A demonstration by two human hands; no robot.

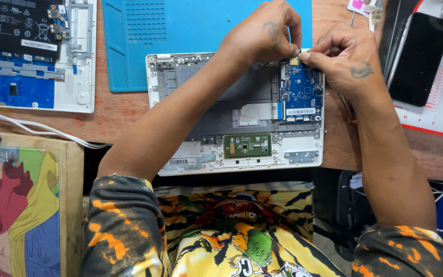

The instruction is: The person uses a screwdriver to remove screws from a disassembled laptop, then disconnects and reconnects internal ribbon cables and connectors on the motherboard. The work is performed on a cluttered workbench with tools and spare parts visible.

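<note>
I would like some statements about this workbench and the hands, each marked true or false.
1. Both hands meet at the top edge of the blue circuit board. True.
2. The opened laptop shell is black. False: it is white.
3. A green board sits near the shell's front edge. True.
4. The left hand rests on the blue mat. False: its fingers pinch at the board's top, by the right hand.
5. A dark phone lies to the right. True.

- Square blue printed circuit board (300, 92), dotted with black chips
- Small rectangular green trackpad board (247, 145)
- Opened white plastic laptop shell (303, 154), grey inside
- Flat turquoise silicone work mat (180, 31)
- Reddish-brown wooden tabletop (124, 113)
- Black sleeves (124, 231) splashed orange
</note>
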